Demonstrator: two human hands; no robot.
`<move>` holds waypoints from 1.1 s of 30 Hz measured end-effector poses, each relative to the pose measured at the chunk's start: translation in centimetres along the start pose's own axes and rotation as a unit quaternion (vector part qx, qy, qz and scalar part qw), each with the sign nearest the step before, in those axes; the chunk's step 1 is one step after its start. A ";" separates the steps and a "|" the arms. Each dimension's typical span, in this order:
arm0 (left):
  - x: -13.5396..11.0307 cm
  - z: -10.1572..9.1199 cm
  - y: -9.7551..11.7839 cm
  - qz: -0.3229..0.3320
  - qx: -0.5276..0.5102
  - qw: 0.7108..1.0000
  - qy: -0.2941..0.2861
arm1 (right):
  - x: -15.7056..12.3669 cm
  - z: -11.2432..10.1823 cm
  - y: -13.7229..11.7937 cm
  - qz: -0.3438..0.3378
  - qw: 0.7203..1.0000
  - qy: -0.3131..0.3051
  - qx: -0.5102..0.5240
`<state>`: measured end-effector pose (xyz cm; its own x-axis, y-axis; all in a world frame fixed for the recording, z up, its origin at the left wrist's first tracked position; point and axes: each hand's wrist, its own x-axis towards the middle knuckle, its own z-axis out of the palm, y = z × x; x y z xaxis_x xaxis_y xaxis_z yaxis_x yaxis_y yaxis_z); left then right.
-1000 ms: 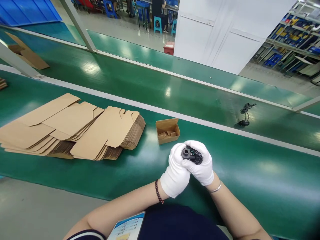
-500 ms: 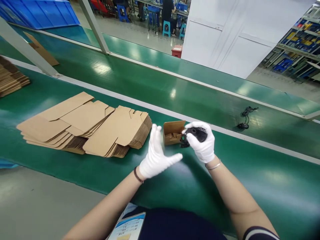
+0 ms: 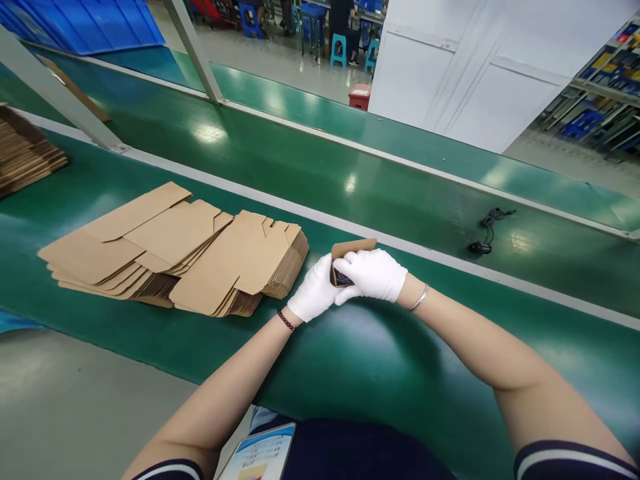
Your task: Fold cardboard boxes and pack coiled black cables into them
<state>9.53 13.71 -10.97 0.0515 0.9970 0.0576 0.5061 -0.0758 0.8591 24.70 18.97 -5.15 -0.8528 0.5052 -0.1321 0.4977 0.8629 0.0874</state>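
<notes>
A small open cardboard box [image 3: 353, 247] is between my two white-gloved hands, its lid flap raised at the back. My left hand [image 3: 315, 290] is closed around the box's left side. My right hand [image 3: 375, 275] curls over the opening from the right, fingers and thumb on a black device [image 3: 342, 279] that sits in the box. Only a dark corner of the device shows; the right glove covers the rest. Left of my hands lie stacks of flat, unfolded cardboard boxes [image 3: 225, 260].
A black cable with a plug [image 3: 483, 247] lies on the green belt [image 3: 410, 193] beyond the pale rail. More flat cardboard [image 3: 27, 157] is stacked at far left. A blue bin [image 3: 90, 27] stands behind a metal post [image 3: 193, 50]. People sit in the background.
My right hand has brought the black device leftward into the box. My left hand, spread beside the box before, has closed on its left side.
</notes>
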 end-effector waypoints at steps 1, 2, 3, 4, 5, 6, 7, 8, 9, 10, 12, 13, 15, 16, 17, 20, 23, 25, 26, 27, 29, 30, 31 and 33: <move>0.0 0.0 0.0 0.000 -0.002 1.000 -0.002 | 0.2 0.0 -0.2 0.015 1.000 -0.010 0.007; 0.1 -0.1 0.0 0.001 -0.004 1.000 -0.005 | 0.4 0.1 -0.4 0.032 0.999 -0.017 0.013; 0.1 -0.1 0.0 0.004 -0.006 1.000 -0.008 | 0.5 0.3 -0.6 0.049 0.998 -0.020 0.018; 0.1 -0.2 0.1 0.006 -0.007 1.000 -0.012 | 0.6 0.4 -0.8 0.063 0.998 -0.021 0.020; 0.2 -0.2 0.2 0.009 -0.007 1.000 -0.016 | 0.6 0.6 -1.0 0.071 0.997 -0.022 0.019; 0.2 -0.3 0.3 0.011 -0.007 1.000 -0.019 | 0.5 0.8 -1.2 0.074 0.997 -0.021 0.015; 0.3 -0.3 0.4 0.011 -0.006 1.000 -0.020 | 0.4 1.0 -1.3 0.074 0.997 -0.016 0.007; 0.3 -0.3 0.5 0.010 -0.006 1.000 -0.018 | 0.2 1.2 -1.4 0.070 0.998 -0.006 -0.002; 0.3 -0.4 0.5 0.005 -0.004 1.000 -0.014 | 0.1 1.4 -1.4 0.062 0.998 0.009 -0.012; 0.3 -0.3 0.6 -0.002 -0.003 1.000 -0.011 | -0.1 1.6 -1.4 0.052 0.998 0.030 -0.022; 0.2 -0.3 0.6 -0.018 -0.004 1.000 -0.007 | -0.2 2.1 -1.3 0.024 0.996 0.079 -0.038; 0.2 -0.3 0.6 -0.022 -0.009 1.000 -0.008 | -0.2 2.4 -1.1 0.012 0.994 0.098 -0.041; 0.2 -0.3 0.6 -0.017 -0.031 0.999 -0.017 | 0.1 2.9 -0.9 -0.001 0.993 0.111 -0.037; 0.2 -0.3 0.6 -0.011 -0.046 0.999 -0.021 | 0.2 3.0 -0.9 -0.002 0.994 0.108 -0.032; 0.2 -0.3 0.6 -0.006 -0.059 0.998 -0.025 | 0.3 3.0 -0.8 -0.001 0.994 0.101 -0.028; 0.3 -0.5 0.7 -0.011 -0.085 0.996 -0.034 | -0.1 2.1 -0.6 -0.019 0.996 0.081 -0.021; 0.5 -0.7 0.8 -0.004 -0.115 0.992 -0.054 | -1.1 0.2 0.1 -0.067 0.996 0.050 0.000; 0.6 -0.7 0.6 0.011 -0.142 0.987 -0.072 | -1.6 -0.9 0.7 -0.086 0.996 0.009 0.001; 0.6 -0.7 0.4 0.014 -0.150 0.985 -0.079 | -1.6 -1.3 0.8 -0.087 0.996 -0.012 -0.007; 0.6 -0.7 0.2 0.013 -0.153 0.985 -0.082 | -1.5 -1.6 0.9 -0.084 0.996 -0.032 -0.019; 0.6 -0.4 -0.4 0.008 -0.161 0.984 -0.082 | -1.0 -1.6 0.7 -0.068 0.995 -0.065 -0.031; 0.6 -0.1 -0.6 0.010 -0.172 0.982 -0.080 | -0.6 -1.5 0.5 -0.056 0.995 -0.079 -0.027; 0.5 0.2 -0.8 0.014 -0.187 0.979 -0.073 | -0.1 -1.3 0.3 -0.044 0.995 -0.092 -0.017; 0.4 1.0 -0.9 0.012 -0.210 0.977 -0.029 | 0.6 -0.9 0.3 -0.025 0.994 -0.106 0.015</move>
<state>10.00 14.15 -12.26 0.1146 0.9915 0.0617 0.1064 -0.0740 0.9916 24.20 19.52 -4.31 -0.8257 0.4493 -0.3411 0.4629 0.8852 0.0457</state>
